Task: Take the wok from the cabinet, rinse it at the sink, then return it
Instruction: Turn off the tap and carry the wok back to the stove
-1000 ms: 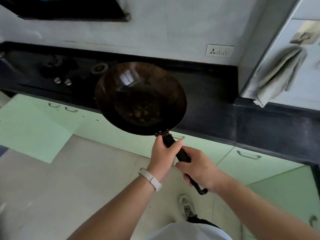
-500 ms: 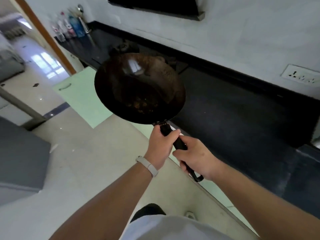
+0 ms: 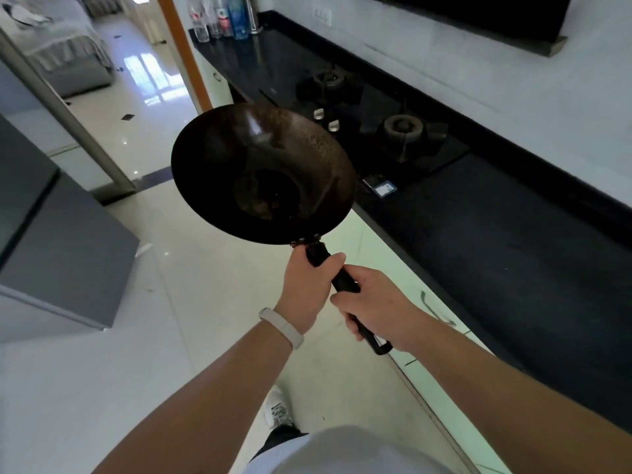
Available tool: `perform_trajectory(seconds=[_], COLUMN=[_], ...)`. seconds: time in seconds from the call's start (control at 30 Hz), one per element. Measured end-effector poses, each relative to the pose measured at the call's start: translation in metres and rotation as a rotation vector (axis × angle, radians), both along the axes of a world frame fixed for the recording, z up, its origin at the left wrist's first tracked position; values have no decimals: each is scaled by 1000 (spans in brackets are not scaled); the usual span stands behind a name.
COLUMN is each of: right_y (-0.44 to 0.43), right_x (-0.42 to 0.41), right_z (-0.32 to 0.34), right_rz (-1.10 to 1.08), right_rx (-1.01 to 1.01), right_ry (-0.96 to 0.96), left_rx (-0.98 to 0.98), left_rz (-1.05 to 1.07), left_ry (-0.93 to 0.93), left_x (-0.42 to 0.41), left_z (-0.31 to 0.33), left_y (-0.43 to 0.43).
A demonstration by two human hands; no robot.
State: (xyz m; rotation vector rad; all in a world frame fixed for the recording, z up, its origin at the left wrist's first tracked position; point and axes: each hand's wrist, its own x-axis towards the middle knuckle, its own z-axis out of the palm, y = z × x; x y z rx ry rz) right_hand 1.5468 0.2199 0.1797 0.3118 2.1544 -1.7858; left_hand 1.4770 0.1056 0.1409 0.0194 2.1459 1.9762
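Carrying step, wok in transit:

1. The left grip (image 3: 307, 285), with a pale band at its wrist, is closed round the long black handle (image 3: 344, 282) just behind the rivets. The right grip (image 3: 374, 304) is wrapped round the same handle further back, near its end loop. No slack is seen in either hold.
2. The dark, round, steel wok (image 3: 263, 176) is held in the air over the glossy white tiled floor (image 3: 212, 289), beside the edge of the long black stone tabletop (image 3: 496, 234). Brownish patches are seen in the bottom of the bowl.
3. No sink is in view, so the route cannot be confirmed. The two-handed hold is best retained, because the bowl's weight lies well ahead of the handle.
4. The rim is to be kept away from the tabletop edge and the pale green cabinet doors (image 3: 386, 254) below it.
5. The black gas hob (image 3: 402, 126) and, further off, the cluster of clear and blue bottles (image 3: 222, 18) are to be passed with the bowl held level.
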Motion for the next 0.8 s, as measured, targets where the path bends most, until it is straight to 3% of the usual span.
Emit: perform_trajectory(seconds=[0.4,0.8], right_y=[-153,-204], right_x=[-159,-276], right_z=[-1,0], right_rz=[21,139], right_rx=[7,-12], right_ry=[12,32], left_rx=[50,124], left_rz=[63,150], left_ry=[-39,-82], left_x=[-155,-261], left_z=[-1,-7], left_y=[-155,-214])
